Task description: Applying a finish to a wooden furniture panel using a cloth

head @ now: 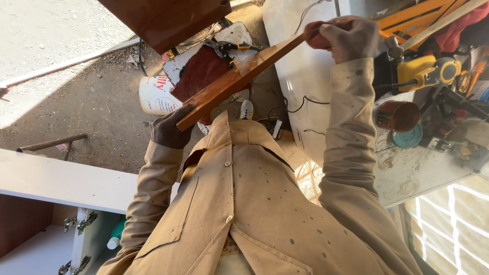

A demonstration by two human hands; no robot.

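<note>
Currently both hands hold a long reddish-brown wooden board (239,76) in the air, one at each end, so that it spans diagonally in front of the person's tan work coat (244,203). The left hand (168,130) cups the lower end from beneath, bearing its weight; the right hand (346,35) is closed in a fist around the upper end, steadying it. Beside the right arm, a white surface (305,76) carries a yellow power tool (425,71) and a brown tin (397,116). On the ground below the board lie pliers (229,48) and a white bucket (155,95). A white cabinet (61,183) with hinges stands at lower left.
</note>
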